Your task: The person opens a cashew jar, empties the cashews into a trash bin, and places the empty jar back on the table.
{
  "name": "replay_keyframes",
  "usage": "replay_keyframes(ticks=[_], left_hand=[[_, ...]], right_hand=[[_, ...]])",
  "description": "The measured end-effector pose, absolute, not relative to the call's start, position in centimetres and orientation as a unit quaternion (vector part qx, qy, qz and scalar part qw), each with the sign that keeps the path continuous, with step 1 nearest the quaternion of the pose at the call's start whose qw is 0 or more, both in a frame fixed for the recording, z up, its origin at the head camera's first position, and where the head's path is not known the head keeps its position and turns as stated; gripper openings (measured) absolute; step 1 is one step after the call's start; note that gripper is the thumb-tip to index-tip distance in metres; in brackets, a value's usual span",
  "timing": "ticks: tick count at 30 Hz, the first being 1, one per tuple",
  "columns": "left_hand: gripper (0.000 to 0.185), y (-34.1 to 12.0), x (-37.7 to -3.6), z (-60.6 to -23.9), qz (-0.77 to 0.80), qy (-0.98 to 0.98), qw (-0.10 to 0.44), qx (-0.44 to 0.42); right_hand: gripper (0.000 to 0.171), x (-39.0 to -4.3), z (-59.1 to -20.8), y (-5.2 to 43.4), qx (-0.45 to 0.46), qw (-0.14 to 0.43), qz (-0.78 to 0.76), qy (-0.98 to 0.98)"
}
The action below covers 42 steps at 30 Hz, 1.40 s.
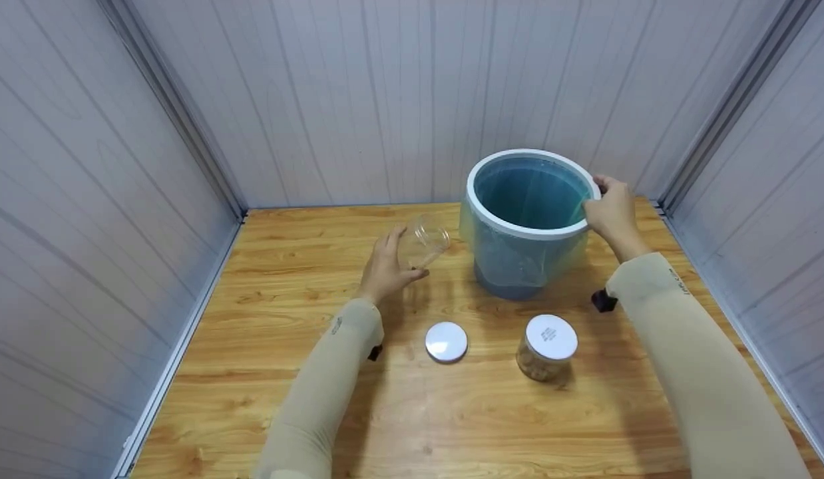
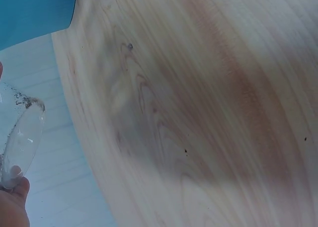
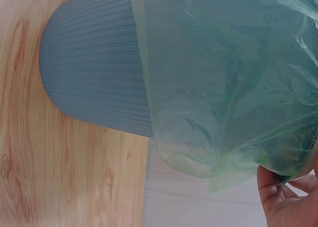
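My left hand [image 1: 385, 269] holds a clear empty jar [image 1: 423, 241] tilted above the table, left of the bin; the jar [image 2: 20, 142] shows at the left edge of the left wrist view, with my thumb [image 2: 12, 207] below it. My right hand [image 1: 612, 211] grips the white rim of a grey bin [image 1: 528, 223] lined with a green plastic bag. In the right wrist view my fingers [image 3: 285, 199] pinch the bag [image 3: 228, 83] at the bin's ribbed side [image 3: 94, 73]. A white lid [image 1: 446, 342] lies flat on the table.
A second jar [image 1: 546, 348] with a white lid and brownish contents stands on the wooden table [image 1: 452, 412] near its front. White panel walls close in the table on the left, back and right.
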<state>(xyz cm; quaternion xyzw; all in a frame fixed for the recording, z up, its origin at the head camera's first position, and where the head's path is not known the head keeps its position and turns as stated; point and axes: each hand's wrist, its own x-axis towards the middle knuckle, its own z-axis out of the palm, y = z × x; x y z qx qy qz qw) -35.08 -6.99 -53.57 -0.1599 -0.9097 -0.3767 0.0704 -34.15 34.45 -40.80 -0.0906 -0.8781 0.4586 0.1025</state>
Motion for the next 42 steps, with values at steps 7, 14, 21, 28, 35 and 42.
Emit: replay_keyframes(ticks=[7, 14, 21, 28, 35, 42], left_hand=[[0.101, -6.8, -34.8, -54.5, -0.405, -0.899, 0.060, -0.155], [0.099, -6.5, -34.6, -55.2, -0.427, -0.894, 0.041, -0.133], [0.101, -6.3, -34.2, -55.6, -0.417, -0.900, 0.039, -0.118], [0.100, -6.2, -34.0, -56.1, -0.397, -0.911, 0.051, -0.097], [0.100, -6.2, -33.6, -56.5, -0.391, -0.914, 0.036, -0.098], [0.097, -6.5, -33.3, -57.0, -0.416, -0.903, 0.007, -0.105]], right_hand=[[0.066, -34.1, -40.9, 34.5, -0.091, 0.095, 0.461, -0.878], [0.066, -34.2, -40.9, 34.4, -0.092, 0.095, 0.463, -0.877], [0.066, -34.1, -40.8, 34.5, -0.103, 0.085, 0.467, -0.874], [0.067, -34.0, -40.7, 34.5, -0.109, 0.077, 0.469, -0.873], [0.067, -34.1, -40.8, 34.5, -0.111, 0.067, 0.472, -0.872], [0.065, -34.2, -40.9, 34.5, -0.087, 0.113, 0.447, -0.883]])
